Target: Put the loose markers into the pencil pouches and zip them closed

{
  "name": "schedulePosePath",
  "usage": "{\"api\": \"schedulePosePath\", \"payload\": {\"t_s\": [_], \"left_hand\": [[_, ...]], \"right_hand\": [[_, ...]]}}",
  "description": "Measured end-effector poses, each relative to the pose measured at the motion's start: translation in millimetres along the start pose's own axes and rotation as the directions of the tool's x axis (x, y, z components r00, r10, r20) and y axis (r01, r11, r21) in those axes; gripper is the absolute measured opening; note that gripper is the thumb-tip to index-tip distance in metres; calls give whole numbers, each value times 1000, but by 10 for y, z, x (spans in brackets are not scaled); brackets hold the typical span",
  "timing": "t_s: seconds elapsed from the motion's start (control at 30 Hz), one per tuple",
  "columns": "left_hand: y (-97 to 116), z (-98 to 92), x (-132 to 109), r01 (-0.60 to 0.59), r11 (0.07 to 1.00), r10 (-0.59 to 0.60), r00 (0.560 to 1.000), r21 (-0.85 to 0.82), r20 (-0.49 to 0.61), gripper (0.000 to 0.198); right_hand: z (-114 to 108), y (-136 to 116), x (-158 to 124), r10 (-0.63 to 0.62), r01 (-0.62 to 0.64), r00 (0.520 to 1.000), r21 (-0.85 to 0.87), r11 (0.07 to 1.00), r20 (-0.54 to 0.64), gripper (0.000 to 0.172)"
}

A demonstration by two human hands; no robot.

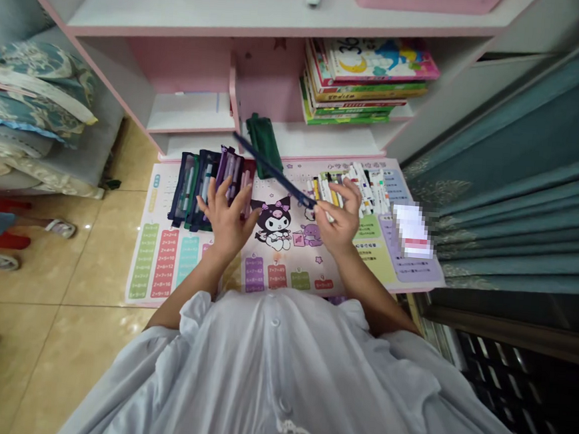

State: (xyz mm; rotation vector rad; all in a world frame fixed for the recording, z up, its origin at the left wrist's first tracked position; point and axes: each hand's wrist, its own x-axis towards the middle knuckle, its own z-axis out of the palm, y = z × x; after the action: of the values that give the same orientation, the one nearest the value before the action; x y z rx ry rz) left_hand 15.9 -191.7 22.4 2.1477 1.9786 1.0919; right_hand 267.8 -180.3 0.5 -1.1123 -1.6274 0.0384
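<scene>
My right hand [339, 221] pinches one end of a thin dark blue zip pouch [274, 170], seen edge-on and slanting up to the left over the desk. My left hand [227, 215] is spread with nothing in it, in front of a row of filled pouches. That row holds navy pouches [184, 192] and a purple pouch [224, 158] with pens inside; a reddish one is partly hidden by my fingers. A green pouch [265, 146] lies behind the blue one, against the shelf. White pens [367, 186] are heaped beyond my right hand.
The desk mat [276, 263] shows cartoon figures and times tables. A phone-like bright screen [411, 230], blurred out, lies at the right. Stacked books [365, 82] fill part of the shelf. A blue-green curtain [513, 181] hangs at the right; another person's feet [61, 228] show at left.
</scene>
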Motion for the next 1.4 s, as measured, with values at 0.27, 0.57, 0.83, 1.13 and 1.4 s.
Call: {"api": "schedulePosePath", "payload": {"t_s": [0.27, 0.57, 0.83, 1.13, 1.4], "left_hand": [[160, -295, -202, -323, 946, 318, 913, -22, 255, 27], [67, -300, -403, -303, 952, 297, 892, -38, 341, 14], [197, -369, -519, -235, 968, 252, 906, -91, 339, 18], [274, -215, -475, -198, 977, 215, 865, -85, 453, 18], [346, -66, -462, -193, 978, 209, 848, -84, 487, 19]], "right_hand": [[-271, -58, -457, 104, -207, 949, 335, 919, 299, 13], [-67, -55, -580, 154, -362, 848, 341, 868, 508, 30], [-193, -84, -572, 99, -334, 842, 369, 867, 531, 35], [-85, 21, -671, 103, -270, 877, 304, 914, 469, 26], [-3, 7, -722, 147, -295, 849, 225, 929, 508, 24]]}}
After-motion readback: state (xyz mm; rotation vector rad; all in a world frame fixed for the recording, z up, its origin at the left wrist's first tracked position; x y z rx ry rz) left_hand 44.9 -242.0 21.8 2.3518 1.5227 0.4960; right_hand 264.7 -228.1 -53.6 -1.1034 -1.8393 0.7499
